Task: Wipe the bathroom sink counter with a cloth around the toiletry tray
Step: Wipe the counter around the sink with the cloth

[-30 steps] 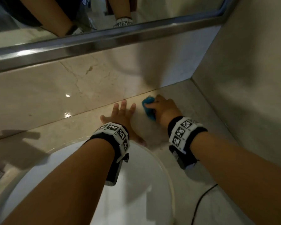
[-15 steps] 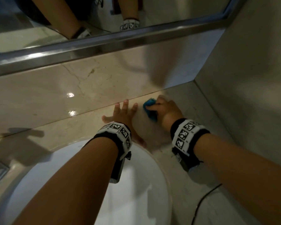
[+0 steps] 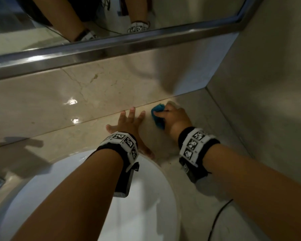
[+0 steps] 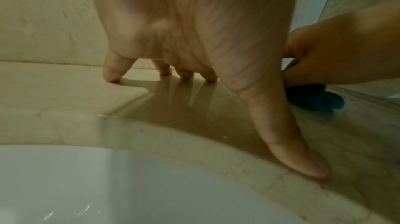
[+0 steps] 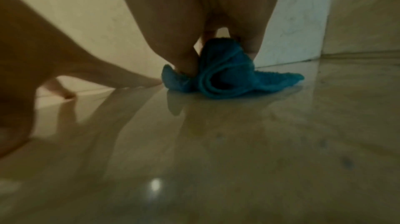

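Head view — blue cloth (image 3: 158,117) in right hand (image 3: 175,119) on counter (image 3: 207,122)

Polished beige marble tabletop (image 3: 80,136), meeting a matching backsplash | white sink basin (image 3: 142,214) set into it | crumpled blue cloth (image 3: 158,117) lies near the back corner, under the right hand (image 3: 174,119) | left hand (image 3: 129,122) spread flat beside it, fingertips (image 4: 112,77) touching stone | black cable (image 3: 217,218) crosses the near right.
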Motion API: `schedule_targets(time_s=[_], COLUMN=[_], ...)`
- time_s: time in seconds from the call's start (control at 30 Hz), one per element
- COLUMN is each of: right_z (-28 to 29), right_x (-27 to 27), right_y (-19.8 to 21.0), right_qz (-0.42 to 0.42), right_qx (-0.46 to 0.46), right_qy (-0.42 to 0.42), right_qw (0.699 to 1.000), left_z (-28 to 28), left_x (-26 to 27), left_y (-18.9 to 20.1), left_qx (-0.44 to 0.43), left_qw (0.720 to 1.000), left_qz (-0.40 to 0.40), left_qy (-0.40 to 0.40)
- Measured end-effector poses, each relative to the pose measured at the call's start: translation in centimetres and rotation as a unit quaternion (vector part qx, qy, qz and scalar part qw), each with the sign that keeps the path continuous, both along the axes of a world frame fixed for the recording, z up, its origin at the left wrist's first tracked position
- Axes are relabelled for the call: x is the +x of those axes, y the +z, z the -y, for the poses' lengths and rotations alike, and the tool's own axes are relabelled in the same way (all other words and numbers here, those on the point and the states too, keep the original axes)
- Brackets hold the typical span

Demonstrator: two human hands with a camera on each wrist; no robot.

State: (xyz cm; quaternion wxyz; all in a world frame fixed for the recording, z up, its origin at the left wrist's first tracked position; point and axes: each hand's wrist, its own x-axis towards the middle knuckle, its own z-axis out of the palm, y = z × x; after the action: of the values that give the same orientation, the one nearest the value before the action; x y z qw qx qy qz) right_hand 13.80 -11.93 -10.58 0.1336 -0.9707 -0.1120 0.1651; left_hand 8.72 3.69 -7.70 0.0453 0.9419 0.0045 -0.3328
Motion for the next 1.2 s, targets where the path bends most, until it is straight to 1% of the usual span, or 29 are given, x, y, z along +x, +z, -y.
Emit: schedule_targets(time_s=[0.03,0.1,0.13,0.2,0.27,0.33,0.43,0.5,0.53,0.6,0.67,0.73,0.77,0.8,0.9,0.93,1.0,1.03,1.07,1.13,1.17,1.2], right_z=[0.4,2.3,3.8,6.4,7.0,5.6,3.6,4.0,4.9,6.9,8.9,9.8,9.7,9.3,8.6,8.9,10.3,11.0,11.4,11.1,10.3,9.1], right_x=[0.5,2.0,2.8,3.6,3.4,2.2,-1.0,-2.0,-1.7,-0.3,0.8,1.1,0.9,0.6,-0.8,-0.8,0.3,1.0,1.5,1.2,0.4,-0.5], right_y=[0.0,0.7,0.6,0.2,0.4,1.0,1.3,0.9,0.8,0.9,1.3,1.7,1.8,1.7,1.0,1.0,1.0,1.0,1.2,0.9,0.7,0.1], right_qz=[0.003,-0.031,-0.033,-0.015,-0.022,-0.022,0.064,0.072,0.071,0.050,0.036,0.022,0.016,0.011,0.023,0.025,0.036,0.042,0.046,0.070,0.081,0.068], right_qx=[0.015,0.030,0.021,-0.033,-0.029,-0.032,0.017,0.053,0.053,0.063,0.035,0.029,0.037,0.047,0.078,0.065,0.021,-0.003,-0.007,0.023,0.053,0.096], right_qy=[-0.031,-0.078,-0.083,-0.083,-0.096,-0.073,-0.013,0.010,-0.001,-0.062,-0.107,-0.150,-0.160,-0.150,-0.089,-0.084,-0.111,-0.138,-0.170,-0.210,-0.214,-0.209], right_qw=[0.999,0.996,0.996,0.996,0.995,0.997,0.998,0.996,0.996,0.995,0.993,0.988,0.986,0.988,0.993,0.994,0.993,0.990,0.984,0.975,0.972,0.971], left_z=[0.0,-0.2,-0.3,-0.4,-0.4,-0.3,-0.3,-0.3,-0.4,-0.4,-0.4,-0.3,-0.3,-0.3,-0.4,-0.4,-0.4,-0.3,-0.3,-0.3,-0.3,-0.5], left_x=[0.0,0.0,0.1,0.0,0.0,0.1,0.2,0.1,0.1,0.1,0.0,0.1,0.1,0.2,0.3,0.3,0.3,0.3,0.3,0.4,0.4,0.4], left_y=[0.0,-0.2,-0.3,-0.4,-0.3,-0.2,-0.4,-0.5,-0.5,-0.4,-0.3,-0.3,-0.3,-0.2,-0.2,-0.3,-0.4,-0.5,-0.6,-0.8,-0.8,-0.9], left_qx=[-0.002,-0.008,-0.010,-0.010,-0.012,-0.016,-0.013,-0.012,-0.013,-0.015,-0.014,-0.012,-0.012,-0.012,-0.015,-0.013,-0.010,-0.011,-0.012,-0.019,-0.023,-0.022], left_qw=[1.000,1.000,1.000,1.000,1.000,1.000,1.000,1.000,1.000,1.000,1.000,1.000,1.000,1.000,1.000,1.000,1.000,1.000,1.000,1.000,1.000,1.000], left_qz=[0.001,0.007,0.008,0.005,0.003,0.005,0.011,0.012,0.012,0.007,-0.001,-0.004,-0.006,-0.007,-0.010,-0.009,-0.010,-0.009,-0.007,-0.006,-0.004,-0.001], left_qy=[0.000,0.000,-0.003,-0.006,-0.006,-0.005,-0.003,-0.005,-0.005,-0.004,-0.005,-0.005,-0.005,-0.005,-0.003,-0.004,-0.005,-0.005,-0.005,-0.005,-0.005,-0.005])
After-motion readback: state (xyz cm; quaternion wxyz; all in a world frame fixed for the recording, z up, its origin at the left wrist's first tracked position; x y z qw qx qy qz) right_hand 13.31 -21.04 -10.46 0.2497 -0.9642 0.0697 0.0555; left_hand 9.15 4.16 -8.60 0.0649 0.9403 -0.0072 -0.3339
